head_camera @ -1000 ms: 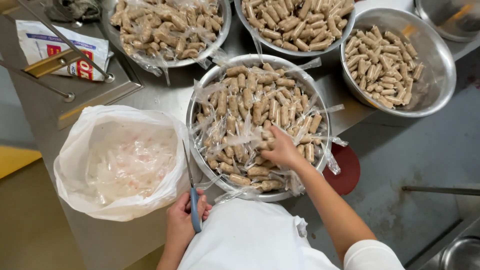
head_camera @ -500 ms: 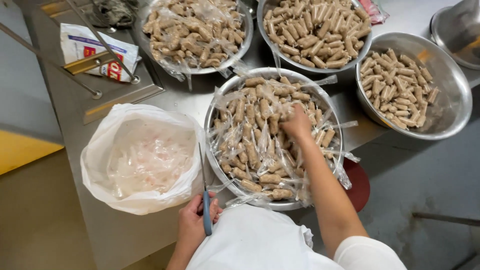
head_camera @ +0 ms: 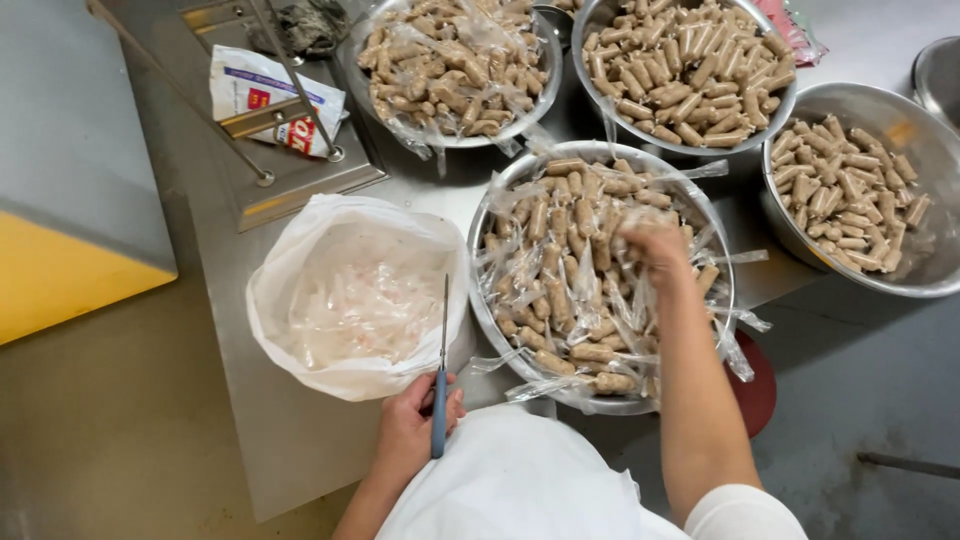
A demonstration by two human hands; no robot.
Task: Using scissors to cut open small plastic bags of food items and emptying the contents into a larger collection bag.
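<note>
My left hand point(head_camera: 412, 428) grips a thin knife point(head_camera: 441, 370) by its blue handle, blade pointing away from me along the gap between a white bag and a bowl. My right hand point(head_camera: 655, 250) reaches into the near steel bowl point(head_camera: 478, 300), fingers down among several plastic-wrapped brown sausages point(head_camera: 570, 290). Whether the fingers have closed on one is blurred. The white plastic bag point(head_camera: 350, 300) at the left holds crumpled clear wrappers.
Three more steel bowls of sausages stand behind and right: back left point(head_camera: 455, 60), back middle point(head_camera: 690, 70), right point(head_camera: 860, 190). A metal tray point(head_camera: 290, 170) with a printed packet point(head_camera: 265, 100) lies at the far left. A red stool point(head_camera: 760, 390) sits below the table edge.
My right hand has moved from the bowl's near side to its far middle. The left hand keeps hold of the knife. The camera view shifted right.
</note>
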